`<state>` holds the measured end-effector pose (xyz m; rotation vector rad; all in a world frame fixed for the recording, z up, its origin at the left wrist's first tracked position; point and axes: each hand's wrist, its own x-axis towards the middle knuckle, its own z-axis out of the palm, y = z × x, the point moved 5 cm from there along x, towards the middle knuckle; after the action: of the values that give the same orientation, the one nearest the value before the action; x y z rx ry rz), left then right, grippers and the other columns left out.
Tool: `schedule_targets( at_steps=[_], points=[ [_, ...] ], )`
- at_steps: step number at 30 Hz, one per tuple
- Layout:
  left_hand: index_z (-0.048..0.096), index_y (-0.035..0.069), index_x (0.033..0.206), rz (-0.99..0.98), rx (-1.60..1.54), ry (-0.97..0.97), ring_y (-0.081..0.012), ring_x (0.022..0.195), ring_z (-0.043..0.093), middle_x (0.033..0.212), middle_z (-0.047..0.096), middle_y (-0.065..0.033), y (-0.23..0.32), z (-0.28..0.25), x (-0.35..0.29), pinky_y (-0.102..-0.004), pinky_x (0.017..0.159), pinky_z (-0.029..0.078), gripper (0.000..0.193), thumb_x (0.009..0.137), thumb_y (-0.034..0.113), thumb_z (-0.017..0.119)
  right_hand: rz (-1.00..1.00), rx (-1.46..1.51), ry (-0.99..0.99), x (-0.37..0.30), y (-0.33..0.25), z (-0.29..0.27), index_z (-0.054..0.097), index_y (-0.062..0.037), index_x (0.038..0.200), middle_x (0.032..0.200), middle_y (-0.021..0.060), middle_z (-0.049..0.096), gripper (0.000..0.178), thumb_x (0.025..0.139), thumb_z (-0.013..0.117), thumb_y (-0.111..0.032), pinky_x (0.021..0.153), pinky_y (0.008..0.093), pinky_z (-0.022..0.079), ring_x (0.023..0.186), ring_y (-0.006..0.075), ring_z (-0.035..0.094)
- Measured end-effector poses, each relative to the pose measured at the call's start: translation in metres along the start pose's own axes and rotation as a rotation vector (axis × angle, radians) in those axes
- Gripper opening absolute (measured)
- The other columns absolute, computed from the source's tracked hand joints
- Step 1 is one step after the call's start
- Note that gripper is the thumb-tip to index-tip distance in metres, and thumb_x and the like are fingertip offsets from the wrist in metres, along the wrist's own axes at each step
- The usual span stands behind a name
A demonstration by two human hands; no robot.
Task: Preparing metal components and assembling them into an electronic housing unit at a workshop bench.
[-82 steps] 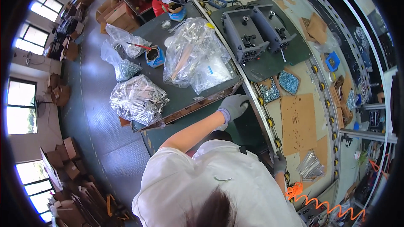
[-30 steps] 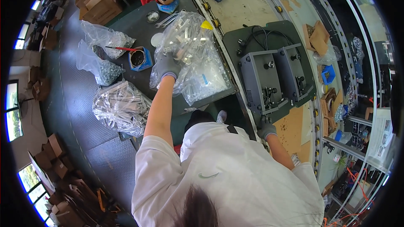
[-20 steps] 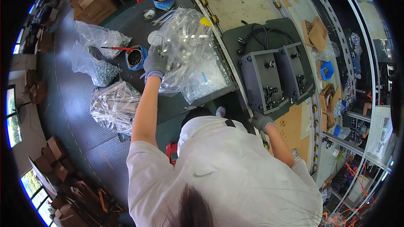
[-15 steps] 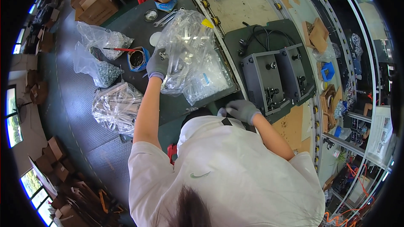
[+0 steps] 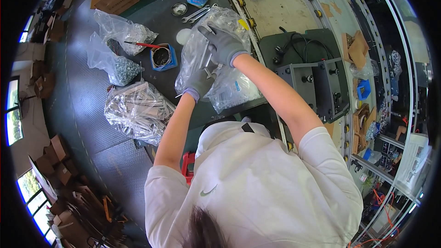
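In my gloved left hand [image 5: 199, 84] is what looks like a small metal wrench [image 5: 210, 73]; its jaw end shows past the fingers and its thin end sticks out by the wrist. That hand is at the near left side of a clear plastic bag [image 5: 189, 62] of bright metal parts. My gloved right hand [image 5: 225, 47] lies over the same bag, its fingers stretched out and apart. Closer to me, a second clear bag [image 5: 236, 93] with a blue label rests on the dark table [image 5: 158, 20]. Two more wrenches [image 5: 200, 13] lie beyond the bag.
To the left stand a bag of metal strips [image 5: 135, 112], a bag of small bolts [image 5: 124, 71], and a blue box [image 5: 169, 60] with a red-handled brush across it. On the right, dark metal housings [image 5: 301, 82] and a black cable [image 5: 305, 41] sit on a green board beside the roller rail [image 5: 251, 22].
My right hand has moved from near my lap, forward and left onto the bag of metal parts. My left hand has shifted right and toward me, still with the wrench.
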<state>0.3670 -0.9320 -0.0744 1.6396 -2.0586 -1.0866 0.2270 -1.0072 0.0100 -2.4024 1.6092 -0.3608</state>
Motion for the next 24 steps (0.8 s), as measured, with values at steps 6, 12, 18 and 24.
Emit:
schedule_targets(
  at_steps=[6, 12, 18, 24],
  points=[
    [0.045, 0.013, 0.145, -0.236, 0.175, 0.423, -0.0352, 0.136, 0.044, 0.147, 0.047, -0.0169, -0.034, -0.072, 0.029, -0.0438, 0.111, 0.039, 0.057, 0.091, 0.028, 0.057, -0.064, 0.084, -0.258, 0.006, 0.001, 0.01, 0.07, -0.0146, 0.114, 0.128, 0.0101, 0.061, 0.027, 0.093, 0.057, -0.025, 0.098, 0.0422, 0.048, 0.111, 0.0323, 0.061],
    [0.038, 0.014, 0.15, -0.159, 0.331, 0.368, -0.0378, 0.139, 0.04, 0.155, 0.037, -0.0174, -0.075, -0.081, 0.038, -0.0447, 0.11, 0.041, 0.061, 0.094, 0.035, 0.053, -0.541, -0.339, -0.174, 0.007, -0.034, 0.07, 0.059, -0.0161, 0.132, 0.14, 0.0052, 0.053, 0.052, 0.082, 0.069, -0.023, 0.101, 0.0436, 0.047, 0.123, 0.0301, 0.055],
    [0.042, 0.023, 0.147, -0.391, -0.019, 0.228, -0.0419, 0.127, 0.052, 0.152, 0.043, -0.0148, -0.074, -0.073, 0.01, -0.0487, 0.1, 0.049, 0.057, 0.093, 0.032, 0.053, -0.526, -0.526, -0.222, 0.011, -0.032, 0.101, 0.055, -0.0161, 0.135, 0.134, 0.0038, 0.054, 0.044, 0.09, 0.055, -0.016, 0.092, 0.0415, 0.049, 0.113, 0.0296, 0.059],
    [0.06, 0.01, 0.133, -0.278, 0.226, 0.313, -0.0354, 0.125, 0.053, 0.14, 0.054, -0.0179, -0.091, -0.033, -0.008, -0.0437, 0.107, 0.041, 0.048, 0.089, 0.029, 0.054, -0.193, -0.015, -0.169, 0.01, 0.02, 0.145, 0.06, -0.0135, 0.127, 0.124, 0.0134, 0.06, 0.03, 0.1, 0.046, -0.02, 0.099, 0.0487, 0.046, 0.114, 0.0341, 0.058]
  ],
)
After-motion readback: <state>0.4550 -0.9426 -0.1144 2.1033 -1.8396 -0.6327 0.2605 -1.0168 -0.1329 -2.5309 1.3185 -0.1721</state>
